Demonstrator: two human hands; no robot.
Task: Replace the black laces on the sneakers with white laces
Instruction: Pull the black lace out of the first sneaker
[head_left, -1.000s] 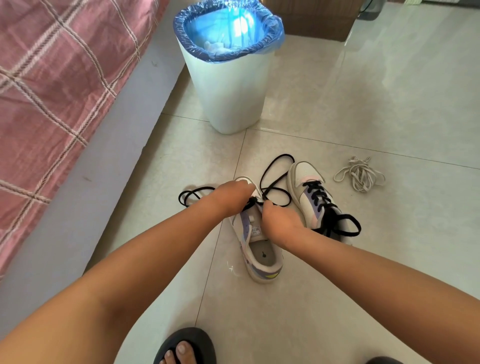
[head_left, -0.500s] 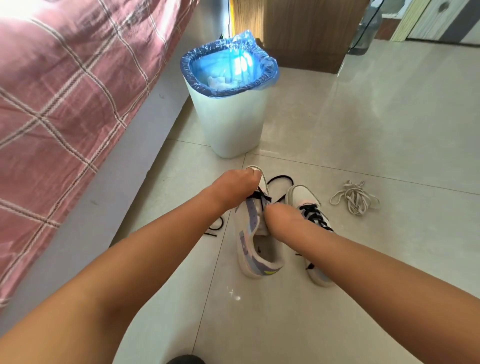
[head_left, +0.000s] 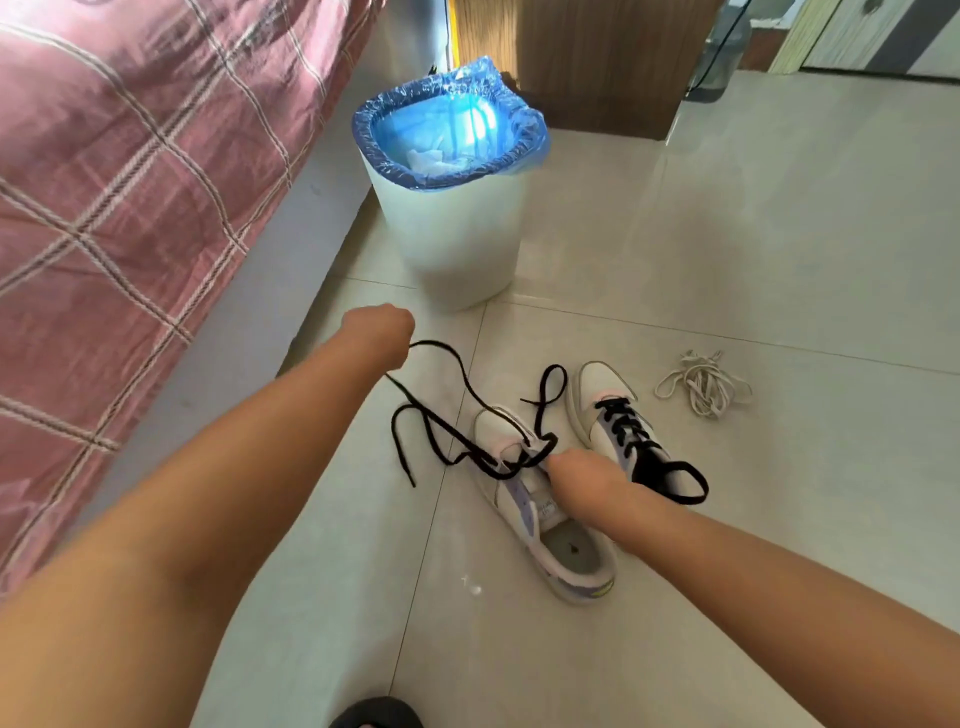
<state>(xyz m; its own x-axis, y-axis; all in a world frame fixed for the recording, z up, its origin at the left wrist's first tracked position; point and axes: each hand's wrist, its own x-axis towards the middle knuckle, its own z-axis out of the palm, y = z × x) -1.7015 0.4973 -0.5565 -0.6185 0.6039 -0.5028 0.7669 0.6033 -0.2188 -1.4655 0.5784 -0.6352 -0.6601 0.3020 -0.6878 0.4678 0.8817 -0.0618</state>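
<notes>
Both forearms bare, no sleeves in view. Left hand (head_left: 382, 332) and right hand (head_left: 579, 475) without rings, watch or gloves visible. Dark rounded slipper (head_left: 376, 714) at bottom edge, mostly cut off by frame.

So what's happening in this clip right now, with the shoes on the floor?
A person is unlacing the near sneaker. The left hand holds the black lace raised away from the shoe, while the right hand rests on its tongue area. The lace is mostly loose, threaded only near the toe. The far sneaker is fully laced in black. The white laces lie bundled on the floor, untouched.
</notes>
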